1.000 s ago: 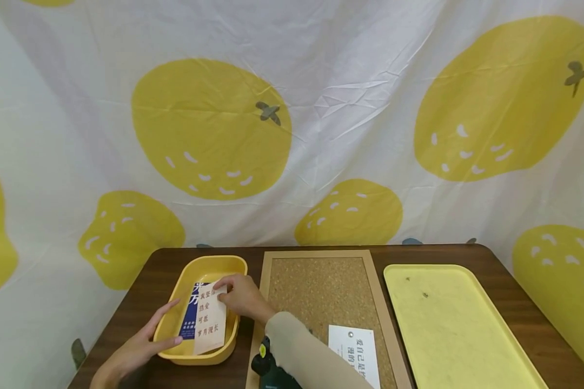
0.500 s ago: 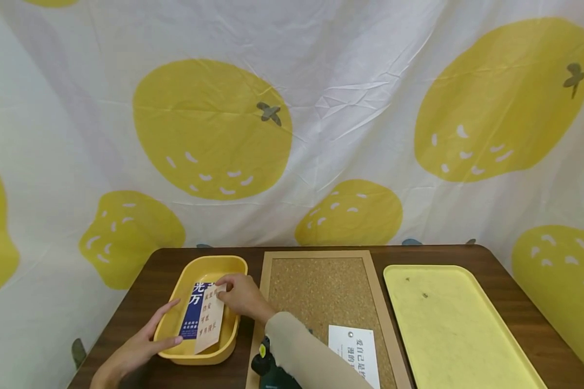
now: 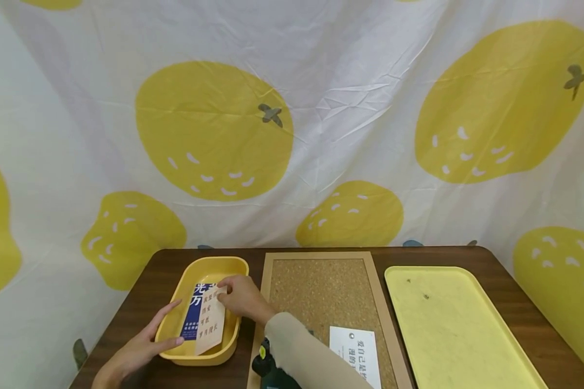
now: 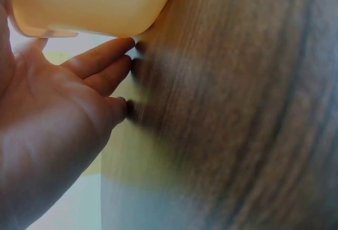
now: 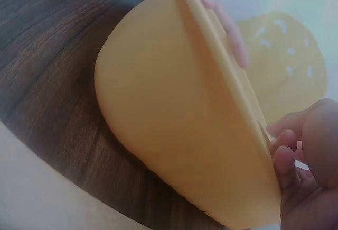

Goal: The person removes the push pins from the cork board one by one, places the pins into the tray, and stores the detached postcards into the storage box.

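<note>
A yellow plastic basin (image 3: 219, 356) stands at the table's left. My left hand (image 3: 138, 351) is at its near left: thumb and forefinger lie over the rim, and in the left wrist view three other straight fingers (image 4: 108, 74) reach the table beside the basin wall. Over the basin's right rim my right hand (image 3: 243, 297) pinches the top corner of a cream card (image 3: 209, 324) with reddish-brown characters. This card leans inside the basin, overlapping a dark blue card (image 3: 191, 319) with white characters. In the right wrist view, the right hand's curled fingers (image 5: 288, 156) are at the rim.
A framed cork board (image 3: 316, 286) lies right of the basin, bearing a white printed card (image 3: 355, 351). Beneath the right sleeve, a dark green bottle-like object (image 3: 272, 373) with a black top is partly hidden. A pale yellow tray (image 3: 462, 324) is at the right. A lemon-print cloth (image 3: 350, 135) hangs behind.
The cream card has tilted in the right hand's pinch, turning edge-on and partly back, uncovering a bit more of the blue card. Both hands stay in nearly the same place.
</note>
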Tool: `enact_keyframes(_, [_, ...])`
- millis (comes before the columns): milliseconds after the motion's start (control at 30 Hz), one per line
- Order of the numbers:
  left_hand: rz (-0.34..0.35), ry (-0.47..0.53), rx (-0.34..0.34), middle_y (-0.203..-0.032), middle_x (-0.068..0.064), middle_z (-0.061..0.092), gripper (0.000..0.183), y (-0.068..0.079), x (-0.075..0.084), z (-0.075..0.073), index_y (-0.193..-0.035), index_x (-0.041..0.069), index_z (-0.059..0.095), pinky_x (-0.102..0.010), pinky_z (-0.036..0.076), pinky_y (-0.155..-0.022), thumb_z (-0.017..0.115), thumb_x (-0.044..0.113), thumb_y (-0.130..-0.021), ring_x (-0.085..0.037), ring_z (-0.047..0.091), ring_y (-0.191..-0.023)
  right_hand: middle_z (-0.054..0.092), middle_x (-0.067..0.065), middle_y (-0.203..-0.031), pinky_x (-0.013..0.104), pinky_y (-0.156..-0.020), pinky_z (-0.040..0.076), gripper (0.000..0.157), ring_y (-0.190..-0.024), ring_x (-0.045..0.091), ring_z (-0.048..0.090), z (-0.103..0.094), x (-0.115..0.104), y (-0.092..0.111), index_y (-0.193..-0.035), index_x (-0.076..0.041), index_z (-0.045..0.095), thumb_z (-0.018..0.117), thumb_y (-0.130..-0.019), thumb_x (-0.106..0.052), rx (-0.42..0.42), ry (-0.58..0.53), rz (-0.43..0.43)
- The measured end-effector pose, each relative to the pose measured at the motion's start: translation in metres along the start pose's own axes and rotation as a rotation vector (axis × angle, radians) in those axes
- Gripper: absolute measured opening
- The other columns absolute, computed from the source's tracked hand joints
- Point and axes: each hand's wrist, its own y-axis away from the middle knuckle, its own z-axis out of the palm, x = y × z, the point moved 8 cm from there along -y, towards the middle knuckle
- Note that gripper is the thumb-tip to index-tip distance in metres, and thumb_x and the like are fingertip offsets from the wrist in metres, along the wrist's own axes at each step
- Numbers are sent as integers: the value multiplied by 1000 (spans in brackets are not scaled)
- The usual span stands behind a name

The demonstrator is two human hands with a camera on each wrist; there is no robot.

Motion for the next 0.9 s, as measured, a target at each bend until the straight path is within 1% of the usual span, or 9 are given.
enact_keyframes(167, [-4,-4,1,-161,-26,10,88,-1,-1,0,-158,25,11,-64,29,-111,69,31,-93,-43,31,-138,63,-4,-87,19,-57,49,26,-68,8,57,2,-1,-3,-119,-10,71,67,-95,-18,8,59,-9])
enact_keyframes(400, [-23,-10,2,-160,-26,10,88,-2,-1,-1,-159,26,11,-66,28,-111,69,33,-93,-43,34,-135,66,-2,-89,18,-57,51,21,-67,6,57,3,-2,-5,-112,-8,72,66,-95,-18,43,112,-9])
enact_keyframes(633, [-53,-8,10,-162,-24,8,89,-1,-1,-1,-158,28,12,-67,24,-112,71,36,-91,-44,31,-138,61,-2,-81,19,-49,47,15,-59,7,56,2,-2,-4,-107,-7,71,65,-95,-16,77,79,-6])
enact_keyframes(767, [-52,-7,7,-161,-25,9,89,-1,0,0,-158,28,11,-68,24,-112,71,37,-91,-45,31,-137,59,-2,-77,19,-45,45,14,-54,9,54,0,-1,-3,-105,-7,70,64,-95,-15,92,51,3])
enact_keyframes(900, [-64,-5,12,-161,-24,10,90,-1,-1,-1,-158,28,12,-67,25,-111,71,38,-91,-43,34,-135,58,-2,-72,20,-41,44,11,-46,11,53,-1,-1,-2,-102,-8,68,64,-95,-15,97,9,16])
